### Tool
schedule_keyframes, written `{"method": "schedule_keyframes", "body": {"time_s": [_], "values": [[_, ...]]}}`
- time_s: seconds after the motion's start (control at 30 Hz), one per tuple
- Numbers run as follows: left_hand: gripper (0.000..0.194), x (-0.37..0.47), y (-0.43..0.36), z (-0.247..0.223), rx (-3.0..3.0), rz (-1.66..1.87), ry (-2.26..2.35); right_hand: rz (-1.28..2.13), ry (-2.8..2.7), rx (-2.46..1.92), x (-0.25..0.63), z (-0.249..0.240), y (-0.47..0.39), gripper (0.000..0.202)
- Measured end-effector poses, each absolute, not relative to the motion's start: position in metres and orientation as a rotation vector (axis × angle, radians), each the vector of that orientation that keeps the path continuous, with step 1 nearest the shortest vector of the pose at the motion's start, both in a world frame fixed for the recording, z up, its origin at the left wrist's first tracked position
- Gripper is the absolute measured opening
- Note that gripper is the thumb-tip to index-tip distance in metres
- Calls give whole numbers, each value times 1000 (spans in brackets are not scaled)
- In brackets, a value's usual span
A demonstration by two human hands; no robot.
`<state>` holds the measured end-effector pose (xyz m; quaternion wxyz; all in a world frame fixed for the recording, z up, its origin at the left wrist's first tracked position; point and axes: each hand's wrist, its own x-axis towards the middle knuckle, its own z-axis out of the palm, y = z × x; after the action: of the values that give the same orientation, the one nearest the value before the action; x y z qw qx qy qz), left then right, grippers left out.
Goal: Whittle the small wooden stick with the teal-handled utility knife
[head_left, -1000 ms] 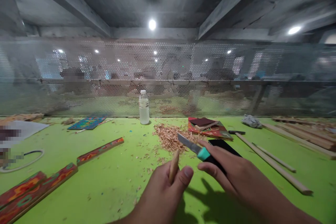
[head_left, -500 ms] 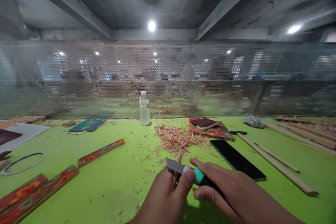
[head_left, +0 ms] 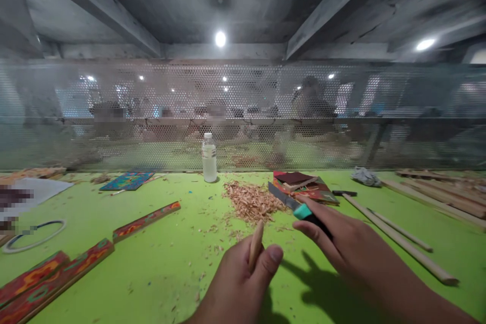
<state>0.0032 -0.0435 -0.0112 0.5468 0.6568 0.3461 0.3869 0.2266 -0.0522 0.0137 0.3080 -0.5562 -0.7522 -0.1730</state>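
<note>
Near the bottom middle, my left hand (head_left: 246, 271) is closed round a thin wooden stick (head_left: 256, 247), whose rounded tip points up and away. To its right, my right hand (head_left: 341, 240) grips a utility knife (head_left: 309, 213) with a black and teal handle. The knife's grey blade points up and left, apart from the stick, over the right side of a pile of wood shavings (head_left: 252, 201). Shadows of the hand fall on the green table below it.
On the green table (head_left: 159, 258) stand a water bottle (head_left: 209, 158) and painted wooden strips (head_left: 146, 220) at left. Sandpaper (head_left: 296, 178) lies behind the knife. A hammer (head_left: 402, 240) and long wood strips (head_left: 440, 197) lie right. A perforated screen (head_left: 243, 147) crosses the back.
My right hand has lifted the knife up and away from the stick, which the blade was against before. The phone is now hidden behind my right hand. My left hand has barely moved.
</note>
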Motion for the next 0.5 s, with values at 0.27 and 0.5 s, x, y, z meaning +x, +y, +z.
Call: {"method": "schedule_keyframes", "body": {"time_s": [0.27, 0.5], "values": [[54, -3, -41, -6, 1431, 866, 651, -180, -2207, -1219, 217, 8, -56, 49], [55, 0, -38, -6, 1324, 901, 609, -77, -2362, -1117, 211, 4, -57, 57]]}}
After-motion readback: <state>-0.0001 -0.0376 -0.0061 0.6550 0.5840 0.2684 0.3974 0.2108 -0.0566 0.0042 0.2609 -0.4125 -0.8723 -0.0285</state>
